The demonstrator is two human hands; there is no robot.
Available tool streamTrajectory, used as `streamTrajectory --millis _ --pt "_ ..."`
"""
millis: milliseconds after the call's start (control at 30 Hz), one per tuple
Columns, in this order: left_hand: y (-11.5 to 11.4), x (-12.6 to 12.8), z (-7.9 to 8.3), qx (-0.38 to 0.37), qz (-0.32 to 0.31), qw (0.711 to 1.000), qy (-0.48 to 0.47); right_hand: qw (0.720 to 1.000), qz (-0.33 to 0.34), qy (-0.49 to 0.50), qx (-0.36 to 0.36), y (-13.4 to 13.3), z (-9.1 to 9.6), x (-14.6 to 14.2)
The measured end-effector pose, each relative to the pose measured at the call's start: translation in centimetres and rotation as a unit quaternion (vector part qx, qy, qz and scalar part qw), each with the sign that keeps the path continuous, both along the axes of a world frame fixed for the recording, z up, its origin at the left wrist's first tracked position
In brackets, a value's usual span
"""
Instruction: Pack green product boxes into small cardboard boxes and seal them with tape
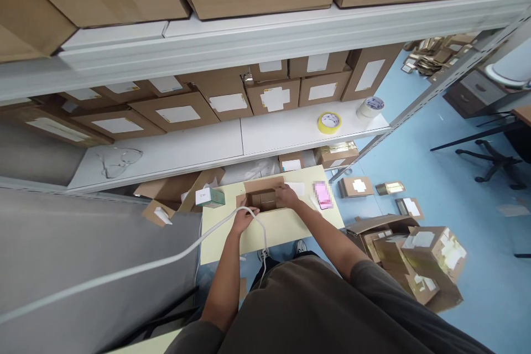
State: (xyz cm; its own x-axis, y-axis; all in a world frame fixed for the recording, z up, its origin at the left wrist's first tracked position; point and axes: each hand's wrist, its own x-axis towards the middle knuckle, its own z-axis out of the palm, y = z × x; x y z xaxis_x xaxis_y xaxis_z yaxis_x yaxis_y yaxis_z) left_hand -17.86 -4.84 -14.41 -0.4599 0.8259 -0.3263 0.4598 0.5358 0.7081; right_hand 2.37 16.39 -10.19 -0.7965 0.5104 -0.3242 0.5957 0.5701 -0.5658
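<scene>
Two hands at one open cardboard box

Left hand and right hand each grip its rim on the counter; two tape rolls behind; labels unreadable.

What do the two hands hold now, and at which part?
Both hold the open cardboard box on the table: left hand at its near-left edge, right hand at its right flap.

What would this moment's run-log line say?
left hand: on open cardboard box | right hand: on box's right edge | small green box: left | table: pale yellow

Brown open carton on pale yellow table; pink phone, yellow tape roll.
</scene>
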Motion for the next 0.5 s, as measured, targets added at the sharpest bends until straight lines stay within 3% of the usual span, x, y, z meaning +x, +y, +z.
streamTrajectory --millis 133,300,500 --pt "-1.2 0.5 -0.7 0.0 -0.031 0.998 0.045 0.997 -0.017 -0.068 0.022 0.0 0.2 -1.3" --pt "-1.2 1.8 -1.0 0.003 -0.034 0.991 0.127 0.991 -0.051 -0.124 0.02 -1.5 -1.3 -2.5" --pt "-2.6 1.3 -1.4 0.036 0.004 0.984 0.177 0.99 -0.136 0.016 -0.035 -1.6 -3.4 -2.2"
